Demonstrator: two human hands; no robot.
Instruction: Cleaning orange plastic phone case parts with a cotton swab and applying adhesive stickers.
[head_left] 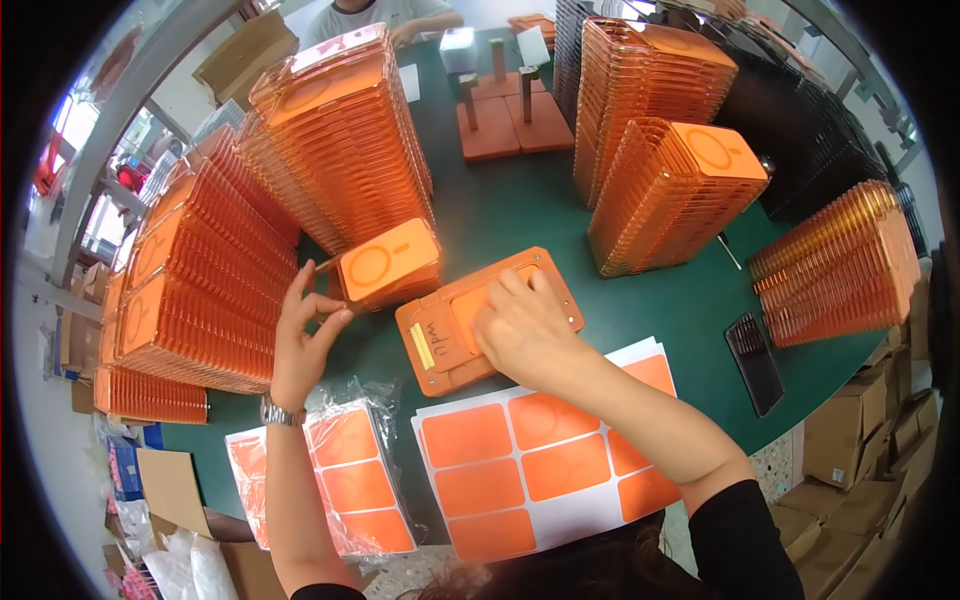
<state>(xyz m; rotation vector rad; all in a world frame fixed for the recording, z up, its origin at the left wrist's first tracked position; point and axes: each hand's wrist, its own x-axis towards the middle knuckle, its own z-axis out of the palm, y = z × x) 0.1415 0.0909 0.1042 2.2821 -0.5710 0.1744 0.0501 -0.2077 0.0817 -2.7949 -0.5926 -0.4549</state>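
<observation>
My right hand point(525, 325) is over an orange rectangular jig point(445, 375) with a yellow strip and a handwritten mark. Its fingers are curled down onto a flat orange piece point(466, 306) lying in the jig's recess. What the fingertips may pinch is hidden beneath them. Beside a short stack of orange phone cases point(390, 262), my left hand point(303, 335) has its thumb and fingers apart, close to the stack's left side. The top case carries a ring and bar outline. Below the jig lies a sheet of orange rectangular stickers point(480, 460), with one white gap.
Tall stacks of orange cases stand left point(200, 310), back point(340, 140) and right point(660, 210). A plastic-wrapped pack of sticker sheets point(350, 470) lies near left, a dark phone point(754, 363) at right. Orange blocks with upright posts point(518, 120) sit behind; a person point(380, 18) sits opposite.
</observation>
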